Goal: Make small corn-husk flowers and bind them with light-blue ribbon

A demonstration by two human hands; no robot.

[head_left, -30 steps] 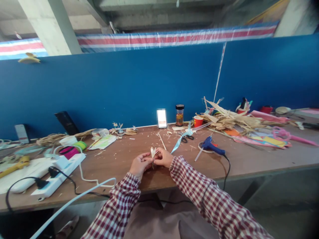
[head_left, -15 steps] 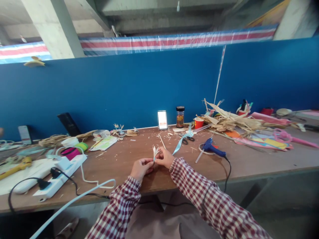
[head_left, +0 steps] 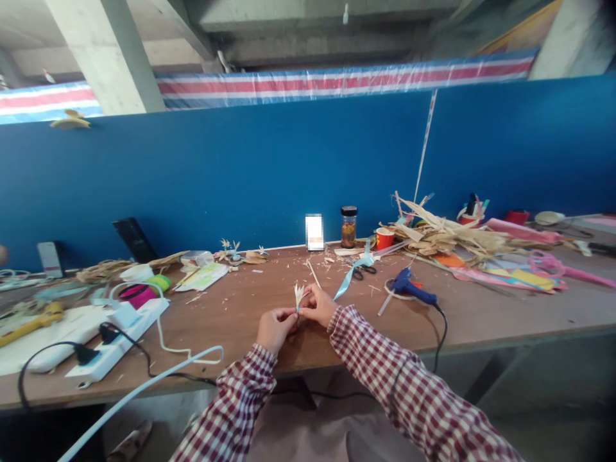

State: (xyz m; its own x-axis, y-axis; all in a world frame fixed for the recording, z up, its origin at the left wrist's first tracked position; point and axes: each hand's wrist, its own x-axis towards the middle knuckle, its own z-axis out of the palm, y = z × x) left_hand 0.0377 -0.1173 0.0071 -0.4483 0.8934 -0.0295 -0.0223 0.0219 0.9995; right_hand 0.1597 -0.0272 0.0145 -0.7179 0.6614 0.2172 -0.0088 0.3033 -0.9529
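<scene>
A small pale flower (head_left: 299, 294), apparently made of dried husk strips, stands upright between my hands, with a bit of light blue at its base. My left hand (head_left: 275, 327) pinches the base between thumb and fingers. From the other side, my right hand (head_left: 318, 307) closes its thumb and index finger on the same spot. Beyond my right hand, a light blue ribbon (head_left: 347, 281) trails over dark-handled scissors (head_left: 364, 272). A thin pale stick (head_left: 313, 273) lies just behind the flower.
A blue glue gun (head_left: 409, 287) with a cord lies to the right. Dried husks (head_left: 443, 228), a red cup (head_left: 384, 239) and a jar (head_left: 349, 227) stand behind. At left are a white power strip (head_left: 120, 343), cables and a yellow glue gun (head_left: 33, 323). A bright phone (head_left: 314, 232) leans on the partition.
My left hand and forearm have shifted slightly to the right. The flower has turned or tilted a little, and its petals look closer together. My right hand stays nearly in place.
</scene>
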